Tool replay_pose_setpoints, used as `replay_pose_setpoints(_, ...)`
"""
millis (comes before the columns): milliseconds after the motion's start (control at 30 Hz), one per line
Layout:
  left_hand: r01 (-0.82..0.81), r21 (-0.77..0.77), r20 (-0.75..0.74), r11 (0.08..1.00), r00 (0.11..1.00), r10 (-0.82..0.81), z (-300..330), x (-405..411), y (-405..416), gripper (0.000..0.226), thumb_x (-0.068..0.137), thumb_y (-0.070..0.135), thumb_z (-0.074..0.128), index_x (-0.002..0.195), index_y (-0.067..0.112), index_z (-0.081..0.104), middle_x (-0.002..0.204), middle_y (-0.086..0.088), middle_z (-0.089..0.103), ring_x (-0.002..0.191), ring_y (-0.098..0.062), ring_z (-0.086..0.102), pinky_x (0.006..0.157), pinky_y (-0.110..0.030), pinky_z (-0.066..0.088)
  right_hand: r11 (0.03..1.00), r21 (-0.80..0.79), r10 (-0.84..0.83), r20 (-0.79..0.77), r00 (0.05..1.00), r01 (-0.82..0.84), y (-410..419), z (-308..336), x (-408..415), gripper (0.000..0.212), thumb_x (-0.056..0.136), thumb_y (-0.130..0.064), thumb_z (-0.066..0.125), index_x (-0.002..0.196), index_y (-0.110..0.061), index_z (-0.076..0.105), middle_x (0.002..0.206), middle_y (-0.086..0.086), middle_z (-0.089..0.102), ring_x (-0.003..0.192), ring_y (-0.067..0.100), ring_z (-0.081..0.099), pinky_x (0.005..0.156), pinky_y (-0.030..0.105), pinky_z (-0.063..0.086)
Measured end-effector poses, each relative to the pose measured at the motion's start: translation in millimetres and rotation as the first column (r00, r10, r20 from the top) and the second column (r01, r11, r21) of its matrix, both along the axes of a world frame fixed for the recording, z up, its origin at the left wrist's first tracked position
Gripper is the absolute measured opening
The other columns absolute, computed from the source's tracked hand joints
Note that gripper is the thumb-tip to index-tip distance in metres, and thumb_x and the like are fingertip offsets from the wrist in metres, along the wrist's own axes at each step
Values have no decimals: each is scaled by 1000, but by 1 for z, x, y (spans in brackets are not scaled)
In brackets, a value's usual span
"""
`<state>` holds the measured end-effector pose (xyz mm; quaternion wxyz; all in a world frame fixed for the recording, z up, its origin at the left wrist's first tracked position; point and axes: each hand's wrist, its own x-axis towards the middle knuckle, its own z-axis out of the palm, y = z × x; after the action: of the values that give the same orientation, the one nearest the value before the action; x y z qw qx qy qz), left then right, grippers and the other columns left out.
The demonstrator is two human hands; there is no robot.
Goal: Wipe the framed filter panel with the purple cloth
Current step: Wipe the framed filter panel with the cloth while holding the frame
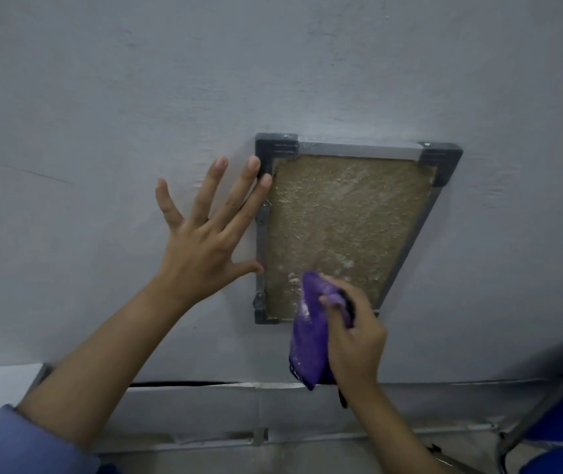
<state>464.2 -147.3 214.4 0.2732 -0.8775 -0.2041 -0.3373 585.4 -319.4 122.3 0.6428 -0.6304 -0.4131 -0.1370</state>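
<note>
The framed filter panel (341, 213) lies flat on a pale grey surface, a tan fibrous mat inside a grey frame with dark corner pieces. My right hand (355, 333) is closed around the bunched purple cloth (309, 336), which presses on the mat's near edge with pale dust on it. My left hand (204, 234) is spread flat on the surface beside the panel's left side, fingertips touching the frame's far left corner and thumb against its left rail.
The pale grey surface (102, 131) stretches wide around the panel. Its near edge drops to a metal rail (273, 436) below. A blue object with a metal bar (553, 405) stands at the lower right.
</note>
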Motion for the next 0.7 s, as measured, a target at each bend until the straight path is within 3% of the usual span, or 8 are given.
replay_pose_setpoints(100,4,-1,-13,1000,1000,-4,-8,-1,-3,137,54,73,74,153,20,-3,159,2,-17,146,-24,-15,101,-71,-11,972,165,-136,-172,976,165,-12,26,-3,31,89,-43,54,106,-17,62,98,-30,64,92,-13,58,78,3,42)
replay_pose_setpoints(167,2,-17,-26,1000,1000,-2,-13,-1,-4,140,50,72,76,153,19,-4,159,1,-17,145,-25,-16,98,-74,-1,931,244,-262,-79,962,273,-15,46,5,25,91,-30,56,107,-12,61,99,-17,66,94,-14,57,80,2,40)
replay_pose_setpoints(233,-5,-42,-37,999,999,3,-17,1,-4,143,48,70,78,153,19,-5,159,1,-18,145,-25,-17,98,-74,0,913,292,-319,70,945,287,-13,55,19,26,95,-25,53,110,-5,60,109,-2,65,104,-4,59,88,9,44)
replay_pose_setpoints(333,-8,-81,-39,997,999,5,-22,5,-3,146,47,68,80,152,20,-8,158,3,-19,145,-25,-18,103,-65,-17,955,207,-279,384,880,213,1,40,46,26,99,-18,49,118,-1,53,122,15,59,119,24,54,107,32,41)
replay_pose_setpoints(400,-16,-95,-33,995,999,13,-23,7,-2,147,46,68,81,152,20,-8,159,4,-19,145,-25,-17,103,-60,-24,976,112,-219,521,825,189,13,18,55,25,101,-14,46,121,-1,51,126,17,53,129,23,45,110,40,36)
replay_pose_setpoints(533,-3,-73,-10,997,1000,2,-24,9,1,145,46,67,80,153,20,-6,159,4,-17,146,-24,-16,103,-57,-26,983,62,-176,586,791,173,28,-16,53,28,96,-7,51,124,-1,49,128,15,51,140,15,31,115,39,29)
replay_pose_setpoints(633,11,-55,-8,998,1000,-11,-24,10,3,144,47,68,80,153,20,-6,159,4,-17,146,-24,-15,104,-58,-24,984,10,-143,634,760,176,32,-33,51,48,83,0,65,128,-2,48,147,4,39,141,17,29,116,38,24)
replay_pose_setpoints(700,16,-42,-9,999,1000,-16,-24,11,5,144,47,68,80,153,19,-5,159,3,-16,146,-24,-14,105,-61,-19,981,0,-147,650,746,194,35,-39,48,51,82,2,64,129,-3,47,145,4,39,141,17,28,116,38,24)
